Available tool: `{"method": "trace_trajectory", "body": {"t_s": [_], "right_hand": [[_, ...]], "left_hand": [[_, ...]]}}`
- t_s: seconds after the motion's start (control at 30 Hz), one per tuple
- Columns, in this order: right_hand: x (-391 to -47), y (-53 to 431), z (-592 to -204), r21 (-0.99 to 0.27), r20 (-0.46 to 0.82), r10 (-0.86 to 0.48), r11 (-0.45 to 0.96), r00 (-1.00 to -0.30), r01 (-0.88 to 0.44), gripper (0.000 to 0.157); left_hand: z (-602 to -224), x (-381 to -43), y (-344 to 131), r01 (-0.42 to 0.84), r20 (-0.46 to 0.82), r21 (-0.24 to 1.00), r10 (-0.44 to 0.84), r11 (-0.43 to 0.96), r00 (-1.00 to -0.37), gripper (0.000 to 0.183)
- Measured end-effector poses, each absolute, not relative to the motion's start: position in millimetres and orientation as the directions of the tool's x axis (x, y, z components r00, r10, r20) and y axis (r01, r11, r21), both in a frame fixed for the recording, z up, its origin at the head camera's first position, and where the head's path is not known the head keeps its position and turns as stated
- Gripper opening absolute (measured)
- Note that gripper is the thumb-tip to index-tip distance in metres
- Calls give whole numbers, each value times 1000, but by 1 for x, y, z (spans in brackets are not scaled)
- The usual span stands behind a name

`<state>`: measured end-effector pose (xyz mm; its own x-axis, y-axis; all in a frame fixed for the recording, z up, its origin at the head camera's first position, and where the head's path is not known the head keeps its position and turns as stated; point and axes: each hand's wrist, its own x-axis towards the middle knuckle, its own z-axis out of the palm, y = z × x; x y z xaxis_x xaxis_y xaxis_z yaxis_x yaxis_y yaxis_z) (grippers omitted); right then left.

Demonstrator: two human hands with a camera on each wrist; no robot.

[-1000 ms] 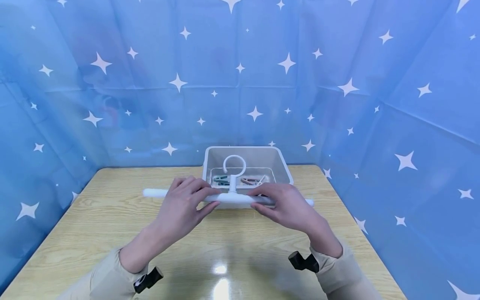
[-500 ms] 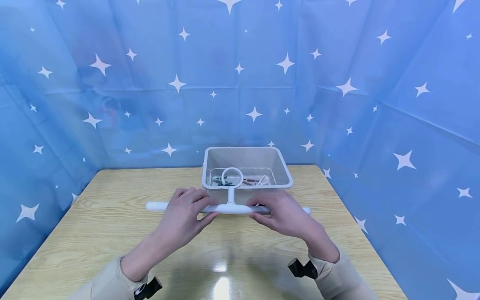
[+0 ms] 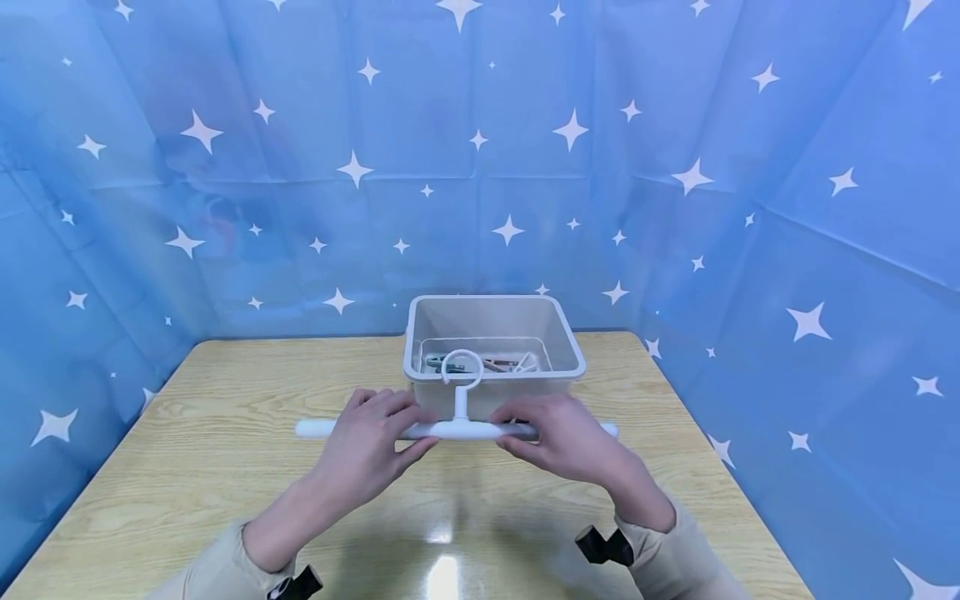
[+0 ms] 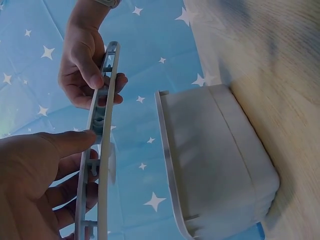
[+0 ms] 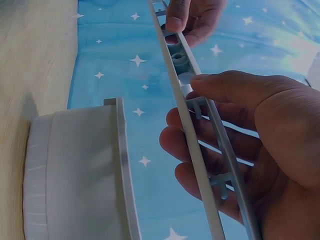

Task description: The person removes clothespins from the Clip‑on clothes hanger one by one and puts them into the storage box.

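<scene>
A white clothes hanger [image 3: 461, 430] is held level above the table, its round hook pointing up and overlapping the bin in the head view. My left hand [image 3: 370, 446] grips the bar left of the hook stem, thumb on the near side and fingers behind. On the other side of the stem, my right hand [image 3: 562, 437] grips the bar in the same way. Both wrist views show the hanger's hollow underside with small inner hooks; the left wrist view has the bar [image 4: 102, 150] between thumb and fingers, as does the right wrist view, where the hanger [image 5: 186, 107] runs diagonally.
Behind the hanger a light grey plastic bin [image 3: 495, 377] stands on the wooden table [image 3: 247, 400]. Several clothespins [image 3: 442, 364], some green, some pinkish, lie inside it. A blue curtain [image 3: 480, 167] with white stars hangs behind and along both sides.
Both hands have brought the hanger down and closer to me, away from over the bin's front rim. The grip stays the same, and the bin has not moved.
</scene>
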<state>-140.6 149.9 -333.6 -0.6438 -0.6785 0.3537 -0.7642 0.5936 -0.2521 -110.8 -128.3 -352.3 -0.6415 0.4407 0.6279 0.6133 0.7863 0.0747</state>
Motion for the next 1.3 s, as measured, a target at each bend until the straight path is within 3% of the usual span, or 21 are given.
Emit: {"method": "trace_trajectory", "body": {"t_s": [1.0,1.3], "right_hand": [[-136,146,-382,-289,222,-686,632,-693,-719,14],[-136,146,-405,-235,227,-716,617,-660,-751,12]], "left_hand": [[-396,-104,-122,600,441,63,517,798,-734,20],[-414,-107,-119,606,370,89,539,790,-757,19]]}}
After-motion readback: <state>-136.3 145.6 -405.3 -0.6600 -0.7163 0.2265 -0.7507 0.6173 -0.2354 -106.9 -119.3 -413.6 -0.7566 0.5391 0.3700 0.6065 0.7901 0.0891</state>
